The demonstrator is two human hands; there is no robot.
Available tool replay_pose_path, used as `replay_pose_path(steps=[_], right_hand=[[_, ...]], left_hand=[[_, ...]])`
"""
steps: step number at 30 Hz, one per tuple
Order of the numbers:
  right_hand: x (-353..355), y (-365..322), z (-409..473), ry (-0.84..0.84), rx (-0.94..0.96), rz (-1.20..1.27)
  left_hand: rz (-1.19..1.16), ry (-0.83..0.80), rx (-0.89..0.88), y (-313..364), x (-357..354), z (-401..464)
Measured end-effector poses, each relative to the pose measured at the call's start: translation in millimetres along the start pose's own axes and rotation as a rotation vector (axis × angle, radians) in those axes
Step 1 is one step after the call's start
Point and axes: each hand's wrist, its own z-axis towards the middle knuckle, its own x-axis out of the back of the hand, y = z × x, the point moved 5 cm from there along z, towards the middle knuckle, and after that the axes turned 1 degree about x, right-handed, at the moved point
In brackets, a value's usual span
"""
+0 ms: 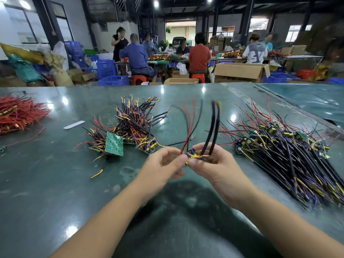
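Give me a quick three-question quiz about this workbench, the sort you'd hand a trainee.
1. True or false: the left hand and the right hand both pinch the small wired board.
2. Where on the table does the all-red wire heap lie? A far left, B far right, C under the hands.
3. Which way do the held board's long wires point?
Key: 1 true; 2 A; 3 upward, away from the table.

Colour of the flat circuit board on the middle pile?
Circuit board: green; head view.
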Motion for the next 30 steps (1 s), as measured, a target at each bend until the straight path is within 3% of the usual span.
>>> replay_pose_path(steps=[3, 7, 14, 20, 26, 30], right_hand=[[-8.7, -4.9, -2.4, -0.087, 0.099, -0.131], [-6.3, -6.9, -2.0, -0.132, 0.074, -0.278], [0.5, 5.3, 0.8, -0.079, -0.096, -0.151], [-2.5, 4.5, -2.1, -0.140, -0.017, -0.236], [-4.8, 2.6, -1.0, -0.175, -0.033, -0.212], [-7.8, -7.9, -4.8, -0.268, -0.005, -0.263]], left_hand=[[-0.171, 0.001, 0.066, -6.3, -1.6, 2.7], [-0.174, 0.052, 0.028, -5.3, 14.1, 7.4], [-0.020, -0.016, -0.040, -2.5, 12.1, 4.5], [0.049, -0.106, -0.072, -1.8, 6.9, 1.9], [-0.001, -0.111, -0.028, -4.9, 5.7, 1.6], [-0.064, -0.197, -0.008, -3.6, 7.1, 0.6]])
